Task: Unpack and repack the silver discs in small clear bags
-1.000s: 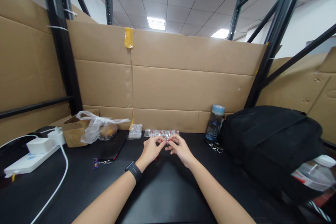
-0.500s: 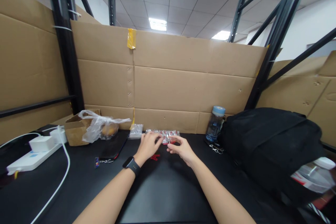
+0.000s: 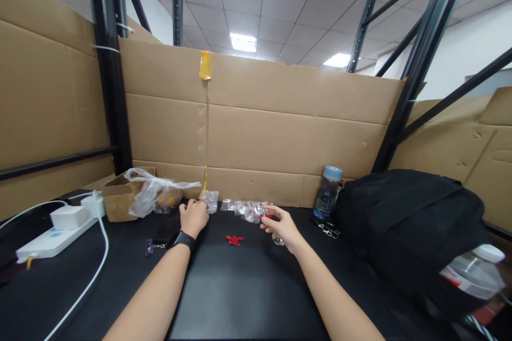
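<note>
My left hand [image 3: 194,217], with a black watch on the wrist, reaches to a small clear packet [image 3: 209,200] by the cardboard wall, its fingers curled at the packet's edge. My right hand [image 3: 281,224] hovers beside a heap of small clear bags [image 3: 246,207] with red and silver bits inside, and its fingertips pinch a small red piece. A small clear round thing shows just below that hand's palm. One loose red piece [image 3: 234,239] lies on the black table [image 3: 240,287] between my hands.
A paper bag with a plastic bag of food [image 3: 154,196] stands at the back left beside a white power strip [image 3: 52,237] and cable. A phone with a keychain [image 3: 160,238] lies by my left wrist. A blue-capped bottle [image 3: 328,192] and a black backpack [image 3: 412,224] stand right.
My hands have parted. The left one moved left to the small packet by the wall; the right stayed near the heap of bags. A red piece now lies bare on the table.
</note>
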The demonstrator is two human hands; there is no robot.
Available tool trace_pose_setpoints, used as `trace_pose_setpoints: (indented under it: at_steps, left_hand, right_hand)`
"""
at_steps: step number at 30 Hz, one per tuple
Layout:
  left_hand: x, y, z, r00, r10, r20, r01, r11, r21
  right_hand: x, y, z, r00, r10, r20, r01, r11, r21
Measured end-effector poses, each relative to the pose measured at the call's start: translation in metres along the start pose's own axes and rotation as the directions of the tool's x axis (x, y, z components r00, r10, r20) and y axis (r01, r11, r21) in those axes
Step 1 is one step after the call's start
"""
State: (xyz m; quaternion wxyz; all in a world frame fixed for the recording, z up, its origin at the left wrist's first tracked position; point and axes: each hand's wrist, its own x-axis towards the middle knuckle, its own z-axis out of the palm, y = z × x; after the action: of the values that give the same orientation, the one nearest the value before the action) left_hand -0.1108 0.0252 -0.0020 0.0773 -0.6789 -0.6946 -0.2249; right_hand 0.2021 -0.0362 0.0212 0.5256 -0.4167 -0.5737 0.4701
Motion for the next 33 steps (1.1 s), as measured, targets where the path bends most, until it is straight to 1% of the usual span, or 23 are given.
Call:
trace_pose_setpoints:
  at_steps: [2,4,12,18,21,25,28,31,33]
  left_hand:
    - [-0.001,0.003,-0.004,0.998,0.020,0.064,-0.019,1.000,-0.005]
    - [-0.002,0.005,-0.005,0.994,0.034,0.105,-0.034,0.999,-0.001]
    - [0.002,-0.001,0.001,0.998,0.006,0.065,-0.006,1.000,0.006]
    - [0.002,0.001,-0.009,1.000,-0.017,0.018,0.017,1.000,-0.023]
    - [0.001,0.002,-0.013,0.999,-0.023,0.048,0.024,0.999,-0.022]
    - [0.001,0.003,-0.013,0.996,-0.012,0.086,0.010,1.000,0.020]
    - [0.001,0.002,-0.011,0.999,0.001,0.042,-0.001,1.000,0.016]
    - [0.001,0.002,-0.013,0.998,0.012,-0.057,-0.013,1.000,-0.015]
    - [0.001,0.005,-0.019,0.991,0.012,-0.134,-0.019,0.999,-0.049]
  right_hand:
    - [0.000,0.001,0.000,1.000,0.008,-0.003,-0.008,1.000,-0.001]
    - [0.000,0.001,0.000,1.000,0.020,-0.007,-0.020,1.000,-0.013]
    - [0.000,0.000,-0.002,1.000,0.018,-0.005,-0.018,0.999,-0.030]
    - [0.000,-0.002,-0.004,1.000,0.018,-0.005,-0.018,1.000,-0.008]
    - [0.001,-0.001,-0.005,1.000,0.019,0.002,-0.019,1.000,-0.008]
    - [0.002,-0.001,-0.008,1.000,0.023,0.014,-0.023,1.000,-0.013]
    - [0.002,0.000,-0.009,1.000,0.024,0.013,-0.023,1.000,-0.019]
    - [0.002,0.000,-0.009,1.000,0.021,0.011,-0.021,0.999,-0.025]
    - [0.002,-0.001,-0.009,1.000,0.017,0.013,-0.016,1.000,-0.024]
